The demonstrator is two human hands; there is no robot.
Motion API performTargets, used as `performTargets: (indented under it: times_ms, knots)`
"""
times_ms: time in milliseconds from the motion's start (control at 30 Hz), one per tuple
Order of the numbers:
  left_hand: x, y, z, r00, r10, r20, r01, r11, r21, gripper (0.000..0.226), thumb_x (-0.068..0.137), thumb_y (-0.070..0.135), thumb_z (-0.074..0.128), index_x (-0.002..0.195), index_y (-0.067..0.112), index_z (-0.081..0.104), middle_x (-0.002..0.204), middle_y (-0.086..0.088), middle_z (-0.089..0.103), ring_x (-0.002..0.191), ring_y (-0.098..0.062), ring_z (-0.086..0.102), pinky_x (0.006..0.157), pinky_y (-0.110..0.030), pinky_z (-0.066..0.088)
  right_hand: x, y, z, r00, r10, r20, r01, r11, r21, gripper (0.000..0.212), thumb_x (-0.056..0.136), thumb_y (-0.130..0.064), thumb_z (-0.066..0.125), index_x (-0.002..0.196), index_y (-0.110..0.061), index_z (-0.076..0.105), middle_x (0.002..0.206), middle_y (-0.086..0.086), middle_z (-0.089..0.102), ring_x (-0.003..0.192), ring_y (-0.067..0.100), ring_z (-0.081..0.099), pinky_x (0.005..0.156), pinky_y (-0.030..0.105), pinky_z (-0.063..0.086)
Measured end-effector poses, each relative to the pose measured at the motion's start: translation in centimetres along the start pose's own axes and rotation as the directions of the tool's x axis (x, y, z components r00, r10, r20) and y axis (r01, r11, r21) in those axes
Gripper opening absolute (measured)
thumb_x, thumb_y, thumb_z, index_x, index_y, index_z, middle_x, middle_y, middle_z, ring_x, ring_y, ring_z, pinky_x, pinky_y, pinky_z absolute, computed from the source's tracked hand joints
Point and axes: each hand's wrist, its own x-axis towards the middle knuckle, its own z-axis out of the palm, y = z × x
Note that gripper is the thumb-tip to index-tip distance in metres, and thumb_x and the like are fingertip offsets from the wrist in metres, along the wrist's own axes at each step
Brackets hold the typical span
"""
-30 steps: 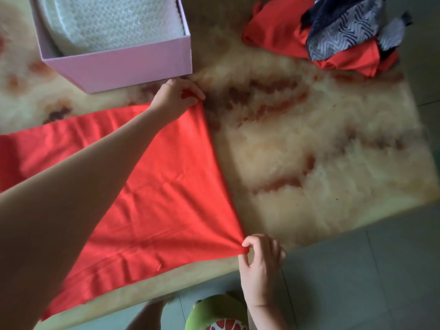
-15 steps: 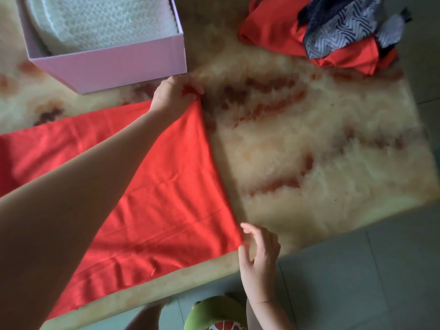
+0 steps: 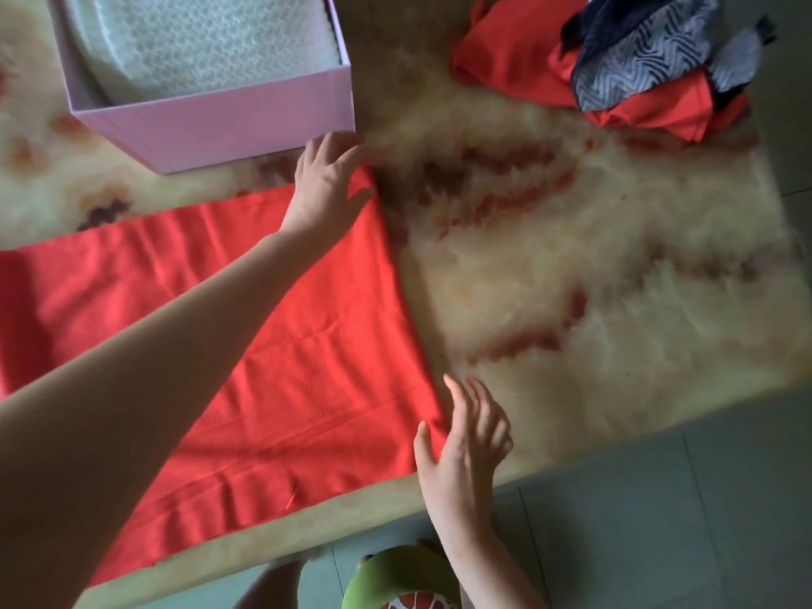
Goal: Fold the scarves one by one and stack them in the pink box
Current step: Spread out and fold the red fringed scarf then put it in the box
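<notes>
Smoothly spread across the surface [image 3: 593, 279] lies a bright red scarf [image 3: 307, 345], a broad band of thin cloth with faint creases and a straight right edge, just in front of the pink box [image 3: 219, 125]. The left hand [image 3: 327, 186] rests open on its far right corner, fingers straight. The right hand [image 3: 461, 441] is open too, fingers splayed, thumb over the near right corner. The surface is glossy cream stone veined with rust. The straight-walled box holds a white bubbled sheet [image 3: 211, 41]. More scarves [image 3: 615, 68], red and navy with grey zigzags, lie crumpled at the far right.
</notes>
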Motion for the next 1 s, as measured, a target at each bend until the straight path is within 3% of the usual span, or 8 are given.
performTargets:
  times_ms: [100,200,267,367,533,667,900,1000]
  knots:
    - [-3.6,-0.5,-0.3,0.984,0.163,-0.071,-0.156,0.983,0.098,0.044,0.084,0.02,0.055,0.127,0.012,0.055,0.139,-0.015,0.046,0.133,-0.035,0.036,0.111,-0.05,0.026,2.2,-2.6,0.5,0.944,-0.302,0.134,0.301,0.953,0.026,0.063,0.089,-0.026,0.052,0.147,-0.015,0.032,0.155,0.005,0.026,0.144,0.021,0.021,0.115,0.033,0.018]
    - [-8.0,-1.5,0.9,0.948,0.288,0.134,-0.309,0.934,0.177,0.054,0.091,0.034,0.042,0.141,0.013,0.04,0.152,-0.014,0.029,0.142,-0.031,0.021,0.114,-0.052,0.019,3.6,-3.5,2.4,0.847,-0.45,0.284,0.467,0.884,0.01,0.066,0.095,-0.038,0.046,0.151,-0.013,0.02,0.159,0.006,0.013,0.147,0.018,0.01,0.118,0.038,0.016]
    - [-9.9,-2.2,1.9,0.933,0.251,0.259,-0.318,0.911,0.262,0.062,0.094,0.045,0.031,0.149,0.016,0.022,0.157,-0.011,0.018,0.145,-0.027,0.014,0.115,-0.052,0.019,4.1,-2.5,3.4,0.85,-0.41,0.331,0.461,0.883,-0.087,0.07,0.094,-0.049,0.042,0.151,-0.013,0.021,0.159,0.004,0.015,0.146,0.017,0.013,0.116,0.041,0.021]
    - [-9.7,-2.1,2.5,0.942,0.162,0.293,-0.274,0.876,0.397,0.071,0.091,0.059,0.026,0.151,0.023,0.015,0.158,-0.008,0.011,0.146,-0.028,0.01,0.112,-0.061,0.015,4.0,-1.3,3.7,0.886,-0.342,0.314,0.412,0.891,-0.19,0.074,0.093,-0.056,0.036,0.15,-0.011,0.023,0.158,0.004,0.018,0.146,0.018,0.015,0.116,0.041,0.02]
    - [-7.1,-0.8,2.6,0.935,0.09,0.343,-0.249,0.855,0.455,0.081,0.081,0.075,0.018,0.15,0.036,0.001,0.16,-0.004,-0.005,0.146,-0.03,-0.006,0.104,-0.072,0.002,3.9,-2.2,3.7,0.936,-0.261,0.238,0.312,0.926,-0.211,0.076,0.095,-0.055,0.032,0.149,-0.004,0.022,0.158,0.011,0.017,0.146,0.022,0.014,0.117,0.042,0.013]
    - [-5.3,-0.8,2.4,0.936,0.078,0.344,-0.232,0.87,0.434,0.086,0.079,0.076,0.02,0.15,0.034,-0.001,0.16,0.0,-0.007,0.147,-0.02,-0.009,0.107,-0.071,0.003,4.6,-1.4,3.9,0.892,-0.343,0.293,0.402,0.899,-0.172,0.076,0.094,-0.058,0.029,0.151,-0.007,0.018,0.158,0.008,0.014,0.146,0.019,0.012,0.117,0.042,0.014]
    - [-3.1,-0.1,1.7,0.924,-0.039,0.38,-0.144,0.885,0.442,0.089,0.08,0.077,0.026,0.149,0.033,-0.007,0.158,0.003,-0.015,0.145,-0.015,-0.015,0.108,-0.067,-0.004,2.6,1.0,2.7,0.912,-0.283,0.298,0.35,0.914,-0.206,0.076,0.096,-0.061,0.021,0.152,-0.01,0.014,0.159,0.008,0.012,0.146,0.021,0.013,0.116,0.043,0.016]
    - [-2.1,0.8,0.5,0.941,-0.048,0.335,-0.067,0.944,0.324,0.072,0.089,0.056,0.046,0.15,0.032,0.016,0.159,0.002,0.006,0.147,-0.018,0.004,0.112,-0.06,0.0,2.4,0.6,2.6,0.934,-0.246,0.258,0.288,0.947,-0.142,0.077,0.094,-0.059,0.029,0.152,-0.011,0.012,0.158,0.012,0.015,0.146,0.026,0.012,0.116,0.043,0.012]
